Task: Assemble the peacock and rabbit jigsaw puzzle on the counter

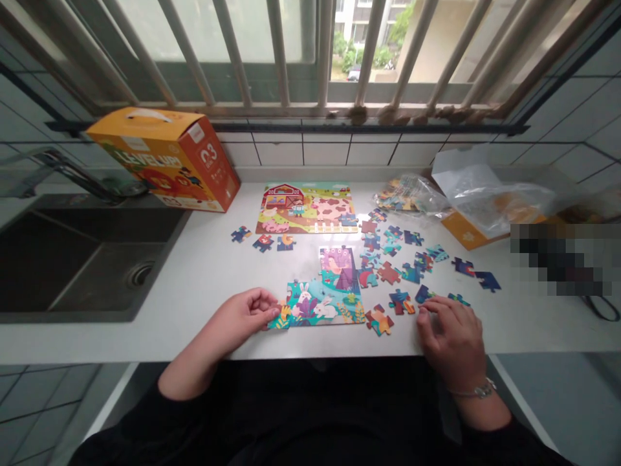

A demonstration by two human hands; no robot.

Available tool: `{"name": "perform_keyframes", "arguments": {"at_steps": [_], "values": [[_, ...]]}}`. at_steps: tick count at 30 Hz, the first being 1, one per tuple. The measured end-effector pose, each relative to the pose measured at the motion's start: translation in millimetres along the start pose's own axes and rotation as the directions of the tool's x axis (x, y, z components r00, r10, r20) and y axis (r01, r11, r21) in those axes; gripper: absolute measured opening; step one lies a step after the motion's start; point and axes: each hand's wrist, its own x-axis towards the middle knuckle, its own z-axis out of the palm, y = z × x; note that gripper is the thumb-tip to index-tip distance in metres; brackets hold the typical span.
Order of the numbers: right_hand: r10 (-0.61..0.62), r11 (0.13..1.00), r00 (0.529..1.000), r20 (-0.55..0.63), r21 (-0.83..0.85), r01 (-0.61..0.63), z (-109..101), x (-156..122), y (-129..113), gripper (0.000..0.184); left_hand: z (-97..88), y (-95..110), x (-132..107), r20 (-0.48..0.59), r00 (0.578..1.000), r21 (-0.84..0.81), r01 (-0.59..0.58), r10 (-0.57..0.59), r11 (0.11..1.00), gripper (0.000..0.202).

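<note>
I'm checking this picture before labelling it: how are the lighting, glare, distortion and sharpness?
Head view: daylight through the window, sleeves nearly black; head view: glare on the counter between farm puzzle and rabbit puzzle; head view: window bars splay outward, probably lens stretch; head view: left hand and right hand fairly sharp, blocky patch at far right unreadable.

The orange box point(145, 162) reads "LEVEL UP!" and, on its red side point(208, 169), "03".

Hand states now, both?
Left hand: touching yellow-leaf puzzle piece; whether gripping can't be told.
Right hand: fingers curled; whether holding anything can't be told.
</note>
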Motion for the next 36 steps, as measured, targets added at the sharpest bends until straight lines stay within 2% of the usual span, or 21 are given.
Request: {"name": "perform_keyframes", "arguments": {"at_steps": [4,7,13,22,27,36], "values": [[-0.004,1.000,1.000,0.003,0.010,0.004,0,0,0,0.009,-0.6,-7,1,-0.104,0.995,0.100,0.006,0.004,0.995,0.049],[0.015,1.000,1.000,0.004,0.019,-0.015,1,-1,1,0.008,-3.4,-7,1,-0.144,0.989,0.213,0.008,0.024,0.977,0.045],[0.016,1.000,1.000,-0.007,0.014,-0.016,2,-1,1,0.013,-6.7,-1,0,-0.101,0.995,0.350,0.009,0.028,0.937,0.046],[0.005,1.000,1.000,-0.004,0.010,-0.005,1,0,0,0.012,-9.4,9,6,-0.073,0.997,0.417,0.062,-0.034,0.907,0.045],[0.010,1.000,1.000,0.004,0.010,-0.010,1,0,1,0.011,-7.6,9,3,-0.134,0.990,0.542,0.032,0.049,0.839,0.041],[0.018,1.000,1.000,0.012,0.023,-0.018,2,-2,2,0.010,4.7,5,1,-0.112,0.990,0.558,-0.011,0.089,0.830,0.042]]}}
